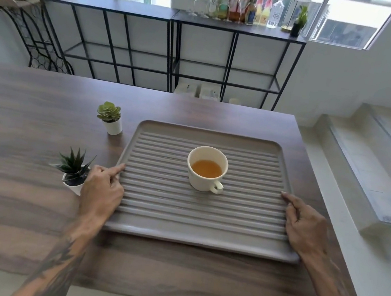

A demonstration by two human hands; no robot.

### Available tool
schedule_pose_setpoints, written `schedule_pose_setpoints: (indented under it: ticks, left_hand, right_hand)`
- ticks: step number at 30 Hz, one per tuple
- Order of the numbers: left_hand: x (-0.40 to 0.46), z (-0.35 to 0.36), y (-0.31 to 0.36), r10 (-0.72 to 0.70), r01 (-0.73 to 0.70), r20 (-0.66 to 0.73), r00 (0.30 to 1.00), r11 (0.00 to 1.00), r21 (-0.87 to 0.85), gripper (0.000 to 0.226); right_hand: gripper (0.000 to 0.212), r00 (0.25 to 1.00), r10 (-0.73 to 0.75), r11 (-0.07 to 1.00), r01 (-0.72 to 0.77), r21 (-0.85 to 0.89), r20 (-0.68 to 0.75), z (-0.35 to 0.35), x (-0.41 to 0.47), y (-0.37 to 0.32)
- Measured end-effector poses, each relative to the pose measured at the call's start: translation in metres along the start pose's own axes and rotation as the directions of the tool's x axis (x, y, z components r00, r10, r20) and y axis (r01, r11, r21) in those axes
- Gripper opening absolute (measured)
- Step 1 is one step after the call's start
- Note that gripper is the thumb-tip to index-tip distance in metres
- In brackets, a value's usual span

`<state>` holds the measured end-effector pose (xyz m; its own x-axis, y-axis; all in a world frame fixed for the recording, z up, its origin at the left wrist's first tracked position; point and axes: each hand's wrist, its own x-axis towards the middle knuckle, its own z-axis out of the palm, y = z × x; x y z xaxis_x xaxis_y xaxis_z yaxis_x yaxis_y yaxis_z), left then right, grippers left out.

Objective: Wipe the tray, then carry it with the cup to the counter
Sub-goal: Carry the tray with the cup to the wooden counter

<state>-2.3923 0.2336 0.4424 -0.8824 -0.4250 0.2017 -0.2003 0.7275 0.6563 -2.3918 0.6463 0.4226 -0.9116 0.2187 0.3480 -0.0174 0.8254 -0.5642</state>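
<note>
Gripping tray (196, 212) edges, left hand (102, 189), right hand (303, 224).

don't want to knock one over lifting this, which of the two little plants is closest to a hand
The spiky dark-leaved plant in the white pot, right beside the left hand. The rosette succulent stands farther back, clear of both hands.

One head-worn wide-angle view looks forward and down from above the near edge of the table (43, 127); close over it; shelving (167, 52) and windows beyond.
</note>
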Motion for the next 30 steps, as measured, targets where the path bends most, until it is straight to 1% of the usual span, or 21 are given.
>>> schedule_pose_setpoints:
  ticks: [9,12,19,25,30]
  left_hand:
    - [0.013,0.019,0.007,0.001,-0.001,-0.009,1.0,1.0,0.018,0.04]
    - [0.017,0.023,0.007,0.001,-0.001,0.005,1.0,1.0,0.006,0.04]
    - [0.023,0.031,0.002,-0.017,0.015,0.034,0.999,0.999,0.037,0.041]
    - [0.028,0.035,0.0,-0.011,0.009,0.031,0.999,0.999,0.043,0.041]
    - [0.029,0.036,0.0,-0.004,0.002,0.027,1.0,0.998,0.063,0.041]
  right_hand:
    - [0.03,1.0,0.002,1.0,-0.003,-0.023,-0.015,0.006,0.021,0.006]
    - [0.03,1.0,0.008,0.999,-0.008,-0.034,-0.02,0.012,0.025,0.008]
    - [0.03,1.0,0.012,0.999,-0.013,-0.043,-0.014,0.023,0.028,0.008]
    - [0.03,1.0,0.02,0.997,-0.02,-0.07,-0.005,0.026,0.031,0.006]
    - [0.029,0.999,0.014,0.995,-0.017,-0.097,-0.033,0.028,0.031,0.004]
